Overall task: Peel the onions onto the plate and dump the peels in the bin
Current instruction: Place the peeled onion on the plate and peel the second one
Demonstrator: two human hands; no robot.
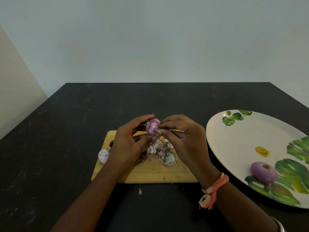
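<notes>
One dark tabletop carries one leaf-printed plate and one wooden cutting board. Three onions: a peeled purple onion on the plate, an unpeeled onion at the board's left edge, and a half-skinned onion pinched above the board by the fingers of the left hand and right hand. One peel pile lies on the board.

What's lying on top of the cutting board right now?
On the cutting board: a pile of onion peels, plus an unpeeled onion at its left edge. The left hand and right hand cover the board's middle and far edge.
</notes>
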